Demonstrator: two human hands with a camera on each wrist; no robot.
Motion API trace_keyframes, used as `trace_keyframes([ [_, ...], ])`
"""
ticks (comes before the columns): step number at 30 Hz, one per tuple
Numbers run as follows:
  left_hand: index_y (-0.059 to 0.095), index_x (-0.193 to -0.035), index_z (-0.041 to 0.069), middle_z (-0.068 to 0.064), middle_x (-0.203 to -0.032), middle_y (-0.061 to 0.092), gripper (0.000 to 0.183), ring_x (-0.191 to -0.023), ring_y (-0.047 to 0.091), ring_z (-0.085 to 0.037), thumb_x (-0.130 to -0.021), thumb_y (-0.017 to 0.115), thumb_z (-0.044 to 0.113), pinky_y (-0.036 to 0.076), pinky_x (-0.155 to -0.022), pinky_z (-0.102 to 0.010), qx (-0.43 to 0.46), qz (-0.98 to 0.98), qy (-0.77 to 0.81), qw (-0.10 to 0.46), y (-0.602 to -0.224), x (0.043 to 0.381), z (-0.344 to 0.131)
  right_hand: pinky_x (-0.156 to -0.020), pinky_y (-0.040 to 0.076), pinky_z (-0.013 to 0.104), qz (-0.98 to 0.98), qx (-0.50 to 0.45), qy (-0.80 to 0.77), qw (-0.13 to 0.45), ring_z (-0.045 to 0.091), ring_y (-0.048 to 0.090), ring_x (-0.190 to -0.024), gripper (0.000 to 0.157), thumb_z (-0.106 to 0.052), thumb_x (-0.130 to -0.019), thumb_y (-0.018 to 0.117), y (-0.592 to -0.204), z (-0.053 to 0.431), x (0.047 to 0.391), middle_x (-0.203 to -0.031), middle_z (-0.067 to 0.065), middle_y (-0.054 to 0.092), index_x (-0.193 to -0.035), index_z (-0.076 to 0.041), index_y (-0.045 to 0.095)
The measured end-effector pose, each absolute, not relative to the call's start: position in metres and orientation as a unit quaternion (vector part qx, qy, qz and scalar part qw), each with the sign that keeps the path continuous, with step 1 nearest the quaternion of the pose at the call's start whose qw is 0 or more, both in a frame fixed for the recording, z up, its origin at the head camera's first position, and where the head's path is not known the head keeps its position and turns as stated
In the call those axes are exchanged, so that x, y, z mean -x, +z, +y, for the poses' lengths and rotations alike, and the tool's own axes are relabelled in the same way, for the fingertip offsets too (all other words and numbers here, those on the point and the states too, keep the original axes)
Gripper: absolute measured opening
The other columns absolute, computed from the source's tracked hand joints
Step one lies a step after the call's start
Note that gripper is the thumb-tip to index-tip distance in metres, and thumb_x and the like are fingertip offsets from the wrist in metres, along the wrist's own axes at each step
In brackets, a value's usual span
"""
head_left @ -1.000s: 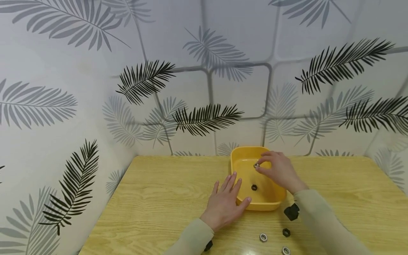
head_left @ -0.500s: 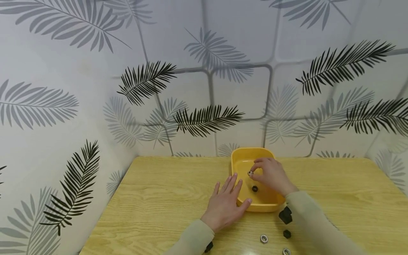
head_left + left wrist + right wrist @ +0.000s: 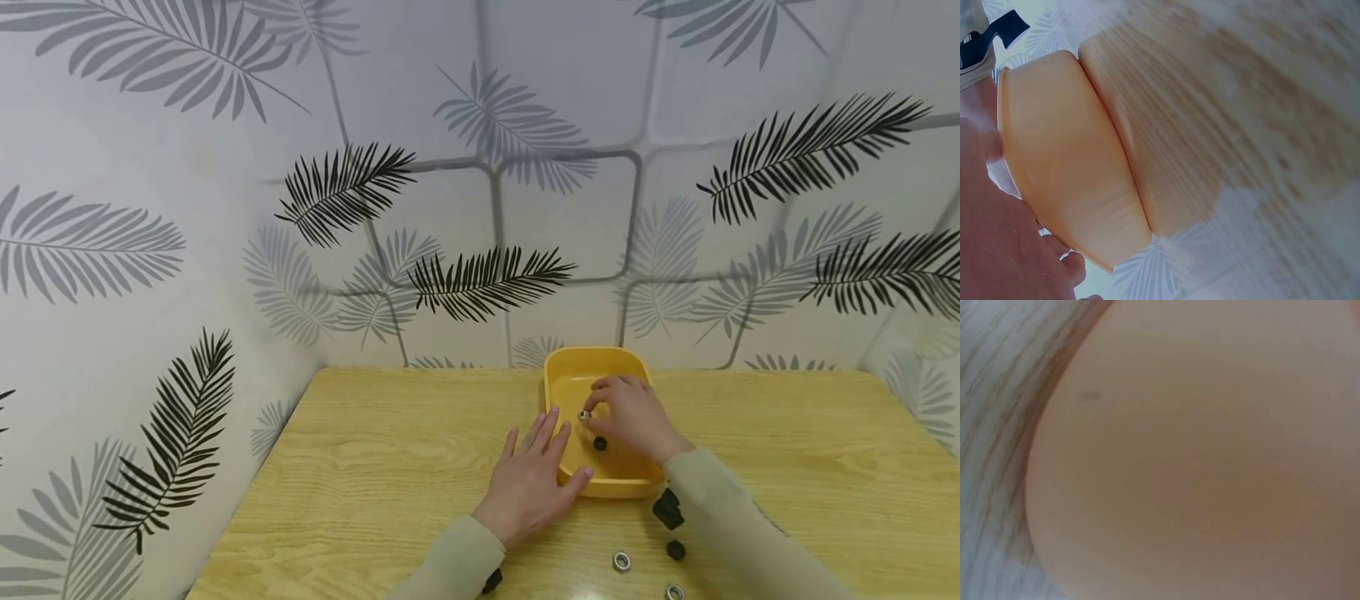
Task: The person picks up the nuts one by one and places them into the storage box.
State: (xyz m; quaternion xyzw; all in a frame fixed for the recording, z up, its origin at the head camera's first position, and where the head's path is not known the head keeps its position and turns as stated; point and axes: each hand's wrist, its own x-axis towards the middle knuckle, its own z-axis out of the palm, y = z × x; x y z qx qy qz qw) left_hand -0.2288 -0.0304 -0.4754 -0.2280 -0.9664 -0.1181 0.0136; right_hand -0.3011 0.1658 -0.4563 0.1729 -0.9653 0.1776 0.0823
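Note:
In the head view a yellow plastic bin [image 3: 600,488] stands on the wooden table near the wall. My right hand [image 3: 632,417] reaches into it and pinches a silver nut [image 3: 584,415] between thumb and fingertips. A black nut [image 3: 600,444] lies on the bin's floor just below that hand. My left hand [image 3: 528,485], fingers spread and straight, rests at the bin's left front rim. The left wrist view has the bin's outer wall [image 3: 1072,156] beside the left hand [image 3: 1010,231]. Only the blurred bin wall [image 3: 1179,456] and some table show in the right wrist view.
In front of the bin lie a silver nut [image 3: 621,562], a black nut [image 3: 676,550] and another silver nut [image 3: 675,592] at the frame's lower edge. A black wrist camera [image 3: 668,509] sits by the right sleeve. The patterned wall [image 3: 480,208] rises behind the table.
My right hand has moved left and down inside the bin, carrying the silver nut toward the black nut. My left hand has stayed at the rim.

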Motion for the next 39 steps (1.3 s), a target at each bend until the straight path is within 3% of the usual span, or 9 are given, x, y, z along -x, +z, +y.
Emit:
trace_keyframes([
  [12,0.03,-0.157,0.022,0.004,-0.164,0.009,0.075,-0.149,0.009,-0.013,-0.098,0.021,0.069,0.012,-0.118,-0.049,0.228,-0.966,-0.116,0.016,-0.476,0.228,-0.03,-0.103,0.028,0.065,-0.968,-0.178,0.165,0.068,0.045,0.047,-0.122,0.022,-0.032,-0.083,0.078,-0.46,0.167,0.3,-0.125,0.017,0.063,-0.093,-0.013,0.078],
  [17,0.03,-0.157,0.022,0.004,-0.164,0.01,0.073,-0.149,0.01,-0.014,-0.099,0.025,0.067,0.012,-0.118,-0.05,0.226,-0.967,-0.116,0.017,-0.476,0.229,-0.029,-0.103,0.028,0.066,-0.966,-0.176,0.168,0.088,0.044,0.047,-0.122,0.024,-0.034,-0.082,0.079,-0.456,0.173,0.294,-0.126,0.018,0.062,-0.094,-0.012,0.077],
  [39,0.029,-0.157,0.022,0.004,-0.164,0.007,0.077,-0.149,0.01,-0.014,-0.098,0.02,0.07,0.012,-0.117,-0.053,0.222,-0.967,-0.123,0.01,-0.475,0.228,-0.03,-0.101,0.028,0.067,-0.947,-0.215,0.191,0.144,0.043,0.045,-0.124,0.017,-0.025,-0.084,0.078,-0.433,0.197,0.259,-0.127,0.014,0.061,-0.096,-0.014,0.075],
])
